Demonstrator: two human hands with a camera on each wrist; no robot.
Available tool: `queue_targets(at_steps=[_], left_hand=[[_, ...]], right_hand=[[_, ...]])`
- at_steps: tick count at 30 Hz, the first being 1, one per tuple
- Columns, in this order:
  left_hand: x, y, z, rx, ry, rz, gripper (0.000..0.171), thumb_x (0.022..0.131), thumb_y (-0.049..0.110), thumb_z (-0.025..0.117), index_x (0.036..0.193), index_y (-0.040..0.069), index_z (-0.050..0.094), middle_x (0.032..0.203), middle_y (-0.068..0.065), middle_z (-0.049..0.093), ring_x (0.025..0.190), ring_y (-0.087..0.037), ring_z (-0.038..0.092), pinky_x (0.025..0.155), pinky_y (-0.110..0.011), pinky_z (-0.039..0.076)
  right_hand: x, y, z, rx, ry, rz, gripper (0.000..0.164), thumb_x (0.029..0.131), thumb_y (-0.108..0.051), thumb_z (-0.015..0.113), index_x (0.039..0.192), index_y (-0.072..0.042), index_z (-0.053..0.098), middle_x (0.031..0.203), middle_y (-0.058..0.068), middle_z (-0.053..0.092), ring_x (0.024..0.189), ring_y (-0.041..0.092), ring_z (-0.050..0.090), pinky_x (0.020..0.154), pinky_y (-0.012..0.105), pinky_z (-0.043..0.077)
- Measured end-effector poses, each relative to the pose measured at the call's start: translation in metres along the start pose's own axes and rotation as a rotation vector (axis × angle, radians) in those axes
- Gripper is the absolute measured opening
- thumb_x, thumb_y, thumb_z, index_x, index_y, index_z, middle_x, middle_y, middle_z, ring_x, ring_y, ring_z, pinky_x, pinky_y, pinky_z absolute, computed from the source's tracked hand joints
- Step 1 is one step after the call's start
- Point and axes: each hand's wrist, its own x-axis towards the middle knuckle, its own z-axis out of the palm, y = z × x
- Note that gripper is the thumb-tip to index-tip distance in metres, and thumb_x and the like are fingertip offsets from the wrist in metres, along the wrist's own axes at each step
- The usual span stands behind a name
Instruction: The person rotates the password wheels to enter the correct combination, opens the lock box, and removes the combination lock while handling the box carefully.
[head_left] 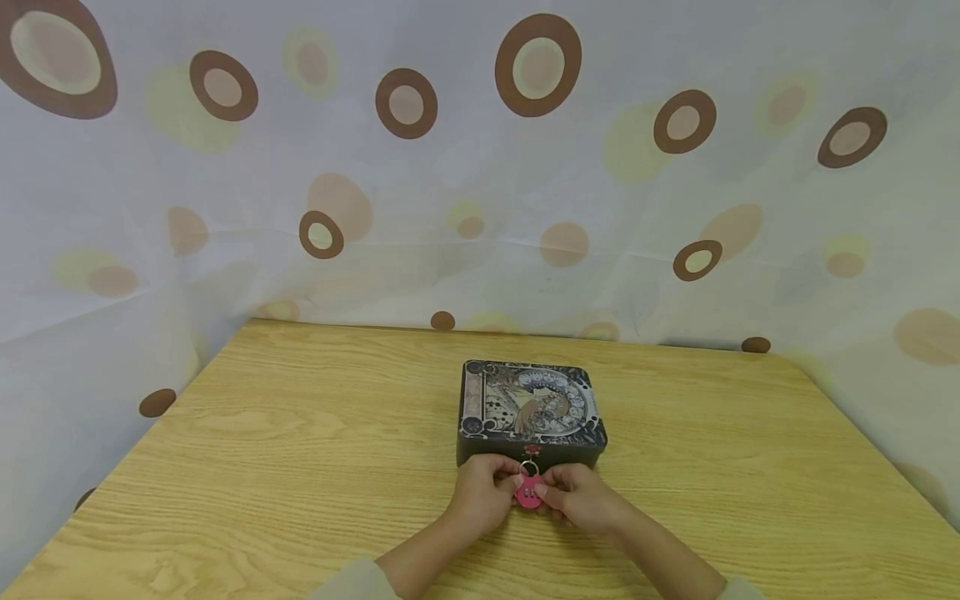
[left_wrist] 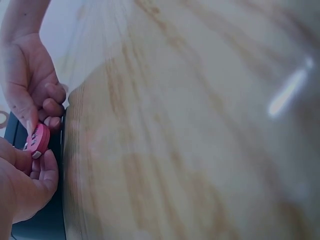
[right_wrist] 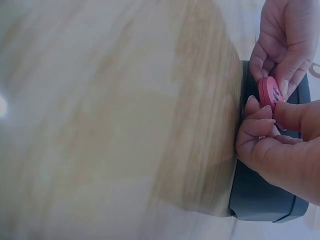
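Note:
A pink combination padlock with small number dials is at the front of a dark tin box. Its silver shackle points up at the box's red clasp; whether it passes through the clasp I cannot tell. My left hand pinches the padlock's left side between thumb and fingers. From the right, my right hand grips the other side, thumb on the face by the dials. Both wrist views show the padlock held between the two hands, close against the box's dark side.
The box lid carries an ornate printed picture and is down. Around the box spreads a wood-grain table. A white curtain with brown and yellow circles hangs behind the table and along its sides.

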Motion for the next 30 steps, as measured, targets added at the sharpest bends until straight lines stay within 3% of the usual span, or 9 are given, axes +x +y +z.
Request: queue_targets(at_steps=[14, 30], left_hand=[[0.0003, -0.0001, -0.0005, 0.004, -0.007, -0.008, 0.007, 0.083, -0.004, 0.061, 0.081, -0.008, 0.066, 0.072, -0.012, 0.064, 0.060, -0.004, 0.049, 0.051, -0.016, 0.043], [0.0007, 0.0006, -0.0011, -0.005, -0.011, -0.018, 0.007, 0.083, -0.005, 0.060, 0.081, -0.009, 0.066, 0.073, -0.013, 0.064, 0.060, -0.005, 0.050, 0.051, -0.016, 0.044]], right_hand=[[-0.0012, -0.0043, -0.0009, 0.019, -0.006, 0.032, 0.022, 0.094, -0.008, 0.047, 0.088, 0.010, 0.058, 0.068, -0.001, 0.057, 0.058, 0.009, 0.042, 0.049, 0.017, 0.035], [-0.0006, 0.0016, -0.0036, 0.052, -0.011, 0.032, 0.022, 0.093, -0.010, 0.049, 0.097, 0.011, 0.054, 0.073, 0.000, 0.055, 0.062, 0.010, 0.044, 0.051, 0.018, 0.037]])
